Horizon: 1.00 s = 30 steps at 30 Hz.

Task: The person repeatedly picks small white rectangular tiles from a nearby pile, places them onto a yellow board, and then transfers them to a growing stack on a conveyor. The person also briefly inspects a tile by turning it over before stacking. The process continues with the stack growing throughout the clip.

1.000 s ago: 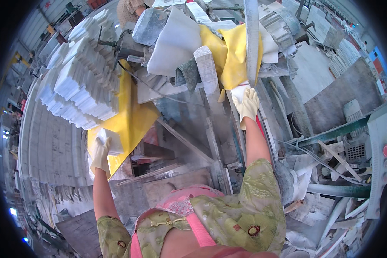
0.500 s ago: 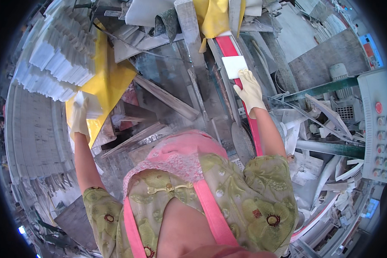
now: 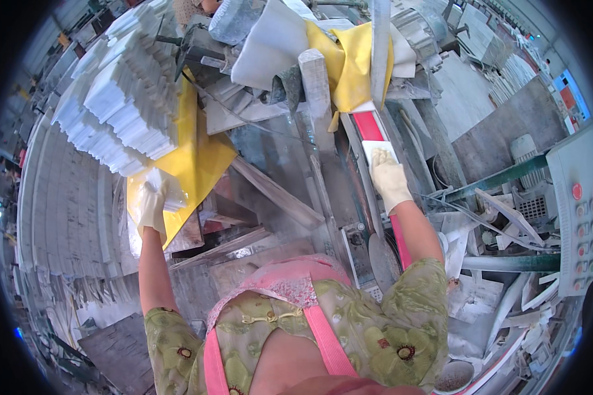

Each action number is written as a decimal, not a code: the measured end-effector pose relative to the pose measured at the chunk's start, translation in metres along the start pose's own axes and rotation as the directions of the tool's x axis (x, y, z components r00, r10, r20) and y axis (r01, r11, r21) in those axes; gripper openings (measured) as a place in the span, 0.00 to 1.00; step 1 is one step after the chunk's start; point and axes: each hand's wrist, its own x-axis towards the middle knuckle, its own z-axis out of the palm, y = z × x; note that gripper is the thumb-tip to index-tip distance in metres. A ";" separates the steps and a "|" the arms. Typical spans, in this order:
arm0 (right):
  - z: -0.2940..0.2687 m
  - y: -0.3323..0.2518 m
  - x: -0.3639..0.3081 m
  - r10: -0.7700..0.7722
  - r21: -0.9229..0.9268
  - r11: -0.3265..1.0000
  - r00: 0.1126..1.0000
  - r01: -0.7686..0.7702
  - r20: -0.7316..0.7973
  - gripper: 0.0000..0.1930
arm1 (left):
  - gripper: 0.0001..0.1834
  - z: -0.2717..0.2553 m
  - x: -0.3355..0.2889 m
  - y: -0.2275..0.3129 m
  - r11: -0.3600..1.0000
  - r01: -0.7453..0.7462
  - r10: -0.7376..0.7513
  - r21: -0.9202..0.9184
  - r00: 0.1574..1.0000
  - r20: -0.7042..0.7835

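Both my hands wear pale cream gloves. My left hand (image 3: 153, 203) is closed on a white stone tile (image 3: 172, 195), at the near end of a yellow sheet (image 3: 190, 164). Part of that tile is hidden by the glove. On the right, my right hand (image 3: 390, 180) presses its bent fingers on another white tile (image 3: 374, 146). This tile lies flat across a narrow red strip (image 3: 367, 125) set in a long metal channel. The strip shows beyond the tile and again below my wrist.
Tall stacks of white tiles (image 3: 128, 99) stand at the far left, beside the yellow sheet. Yellow cloth (image 3: 352, 66) hangs over the channel's far end. Wooden boards (image 3: 277, 191) lie between my arms. A grey control panel (image 3: 576, 204) with buttons stands at the right.
The view has shifted, so the scene sits lower. My right hand has slid farther over its tile, covering more of it. My left hand stays at its tile, the fingers more bent.
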 end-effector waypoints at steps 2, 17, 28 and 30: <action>-0.024 -0.007 0.013 0.195 0.147 0.969 0.980 -0.199 0.044 0.17 | 0.43 -0.006 -0.011 0.013 0.995 0.022 -0.023 0.101 1.000 0.008; -0.102 -0.437 0.024 0.034 0.993 -0.023 0.993 0.118 -0.117 0.20 | 0.39 -0.018 -0.029 0.058 0.980 -0.069 0.090 0.187 0.990 -0.107; -0.107 -0.487 0.021 -0.001 0.781 -0.616 0.992 0.102 -0.130 0.22 | 0.39 -0.021 -0.034 0.056 0.989 -0.041 0.050 0.139 0.997 -0.061; -0.100 -0.491 0.015 -0.052 0.782 -0.596 0.963 0.184 -0.266 0.26 | 0.39 -0.020 -0.035 0.056 0.993 -0.060 0.069 0.106 0.994 -0.084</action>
